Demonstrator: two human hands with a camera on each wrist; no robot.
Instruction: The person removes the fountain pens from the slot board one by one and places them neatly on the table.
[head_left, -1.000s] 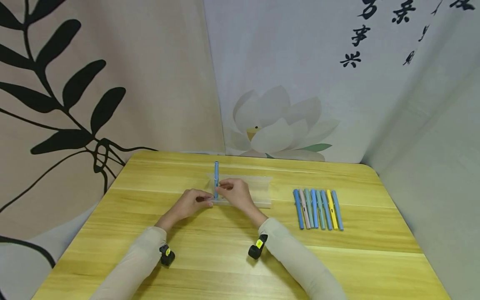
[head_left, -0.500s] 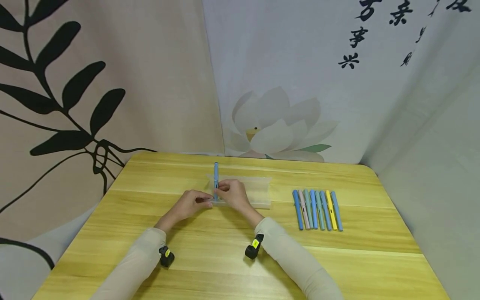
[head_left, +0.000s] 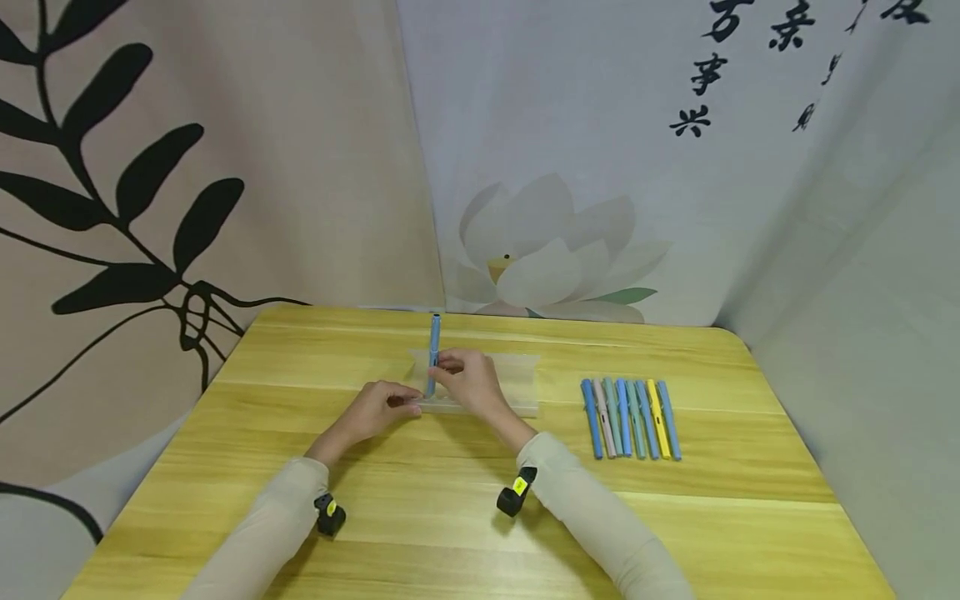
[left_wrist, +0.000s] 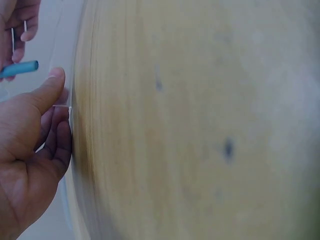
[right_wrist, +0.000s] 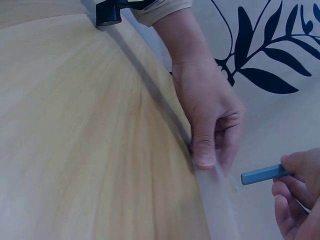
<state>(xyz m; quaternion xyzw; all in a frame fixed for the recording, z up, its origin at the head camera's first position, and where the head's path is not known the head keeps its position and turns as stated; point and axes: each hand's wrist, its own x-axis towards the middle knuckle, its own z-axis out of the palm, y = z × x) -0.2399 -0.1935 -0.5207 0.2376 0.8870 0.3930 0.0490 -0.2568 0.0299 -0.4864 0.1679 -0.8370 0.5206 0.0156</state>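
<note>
A clear plastic bag [head_left: 513,383] lies flat on the wooden table [head_left: 480,517]. My left hand [head_left: 408,405] pinches the bag's near left edge between thumb and fingers; the left wrist view shows this left hand [left_wrist: 57,100] at the thin bag edge [left_wrist: 67,107]. My right hand [head_left: 444,372] pinches a blue pen [head_left: 434,333] that points away from me at the bag's left end. In the right wrist view, the pen's end [right_wrist: 264,174] sticks out of the right hand's fingers [right_wrist: 295,200], just right of my left hand [right_wrist: 210,125] on the bag [right_wrist: 220,210].
A row of several pens [head_left: 630,407] in blue, pink, green and yellow lies side by side on the table to the right of the bag. Printed cloth walls [head_left: 225,167] close in the table at the back and both sides. Black wrist cameras [head_left: 513,496] sit on both sleeves.
My right hand has shifted the blue pen a little farther from me over the bag's left end. The left hand keeps its pinch on the bag's edge.
</note>
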